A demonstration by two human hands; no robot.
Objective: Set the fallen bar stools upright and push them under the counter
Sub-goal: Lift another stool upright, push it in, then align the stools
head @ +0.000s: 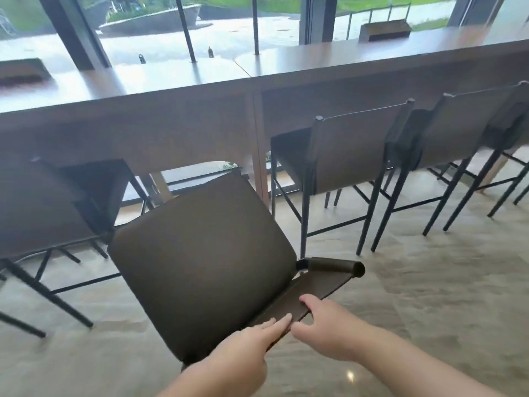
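Observation:
A dark brown bar stool (206, 259) stands in front of me, its padded seat tilted toward the camera and its low backrest (329, 279) nearest me. My left hand (246, 351) and my right hand (323, 330) both grip the top edge of that backrest, side by side. The stool faces a gap under the long wooden counter (183, 110). Its legs are hidden beneath the seat.
Upright stools stand tucked under the counter: one at the left (43, 207), one to the right of the gap (352, 156), another further right (458, 133). Glossy stone floor (429, 296) spreads around me. Large windows rise behind the counter.

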